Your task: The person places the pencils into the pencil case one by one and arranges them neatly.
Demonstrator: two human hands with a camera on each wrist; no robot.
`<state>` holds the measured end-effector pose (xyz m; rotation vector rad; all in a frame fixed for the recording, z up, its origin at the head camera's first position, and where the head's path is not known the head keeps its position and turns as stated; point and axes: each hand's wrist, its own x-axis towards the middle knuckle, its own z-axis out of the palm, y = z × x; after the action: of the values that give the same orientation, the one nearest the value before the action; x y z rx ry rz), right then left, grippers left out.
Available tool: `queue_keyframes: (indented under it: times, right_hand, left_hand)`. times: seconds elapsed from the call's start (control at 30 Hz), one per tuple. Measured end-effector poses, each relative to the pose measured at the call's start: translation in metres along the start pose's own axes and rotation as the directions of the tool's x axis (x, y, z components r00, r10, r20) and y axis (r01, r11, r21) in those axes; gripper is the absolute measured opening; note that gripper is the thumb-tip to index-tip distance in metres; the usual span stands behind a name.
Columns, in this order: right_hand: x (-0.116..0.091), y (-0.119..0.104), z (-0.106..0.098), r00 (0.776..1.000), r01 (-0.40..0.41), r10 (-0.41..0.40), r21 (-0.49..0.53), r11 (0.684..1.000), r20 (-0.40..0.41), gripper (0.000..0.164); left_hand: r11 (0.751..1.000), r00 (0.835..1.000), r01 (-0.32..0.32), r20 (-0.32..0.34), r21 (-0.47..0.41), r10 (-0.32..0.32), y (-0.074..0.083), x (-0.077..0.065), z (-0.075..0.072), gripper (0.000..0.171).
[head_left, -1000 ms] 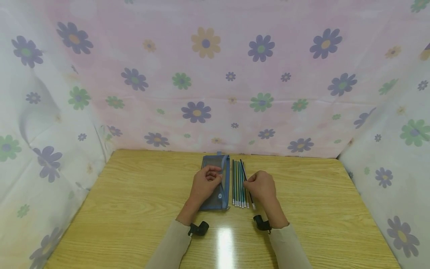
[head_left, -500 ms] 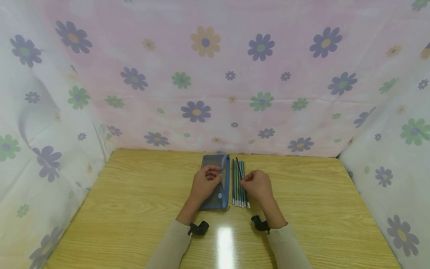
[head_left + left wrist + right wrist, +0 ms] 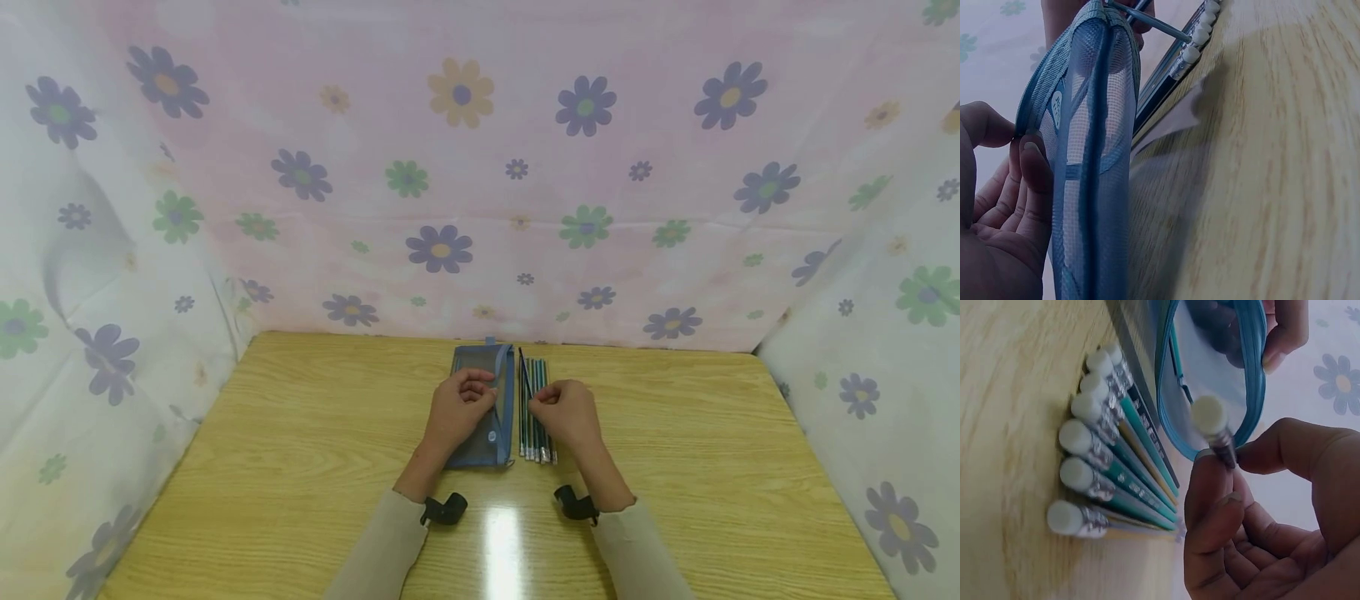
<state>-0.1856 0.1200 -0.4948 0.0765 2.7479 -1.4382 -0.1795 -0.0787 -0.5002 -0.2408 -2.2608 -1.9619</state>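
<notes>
A blue mesh zip pouch [image 3: 472, 452] lies on the table with its zipped edge to the right. My left hand [image 3: 456, 410] rests over it, thumb and finger pinching the edge of its mouth; the left wrist view shows that zipper edge [image 3: 1041, 94] lifted. Between the thumb and fingers of my right hand [image 3: 576, 414] is a dark pencil, its white eraser [image 3: 1209, 414] towards the camera. It slants above the row of pencils [image 3: 542, 433], near the pouch's open mouth [image 3: 1254, 369]. Several green, black and yellowish pencils [image 3: 1116, 478] lie side by side, erasers towards me.
The wood-grain table [image 3: 322, 433] spreads around the pouch and pencils. Flowered cloth [image 3: 480, 200] hangs behind it and at both sides. A black wrist camera [image 3: 446, 509] sits on the left wrist, and another wrist camera [image 3: 576, 503] on the right one.
My right hand has carried the dark pencil leftward across the pencil row towards the pouch. My left hand stays in place on the pouch edge.
</notes>
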Motion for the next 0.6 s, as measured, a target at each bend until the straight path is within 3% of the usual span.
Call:
queue_keyframes:
  times: [0.27,0.6]
  right_hand:
    - [0.003,0.001,0.009,0.995,-0.071,0.056,0.185,0.98,0.087,0.01]
    - [0.002,-0.001,0.019,0.993,-0.103,0.081,0.305,0.947,0.086,0.016]
  left_hand:
    - [1.0,1.0,-0.001,-0.005,0.0,0.001,0.002,-0.001,0.0,0.02]
    - [1.0,1.0,0.006,0.005,0.0,-0.006,0.001,0.0,0.0,0.019]
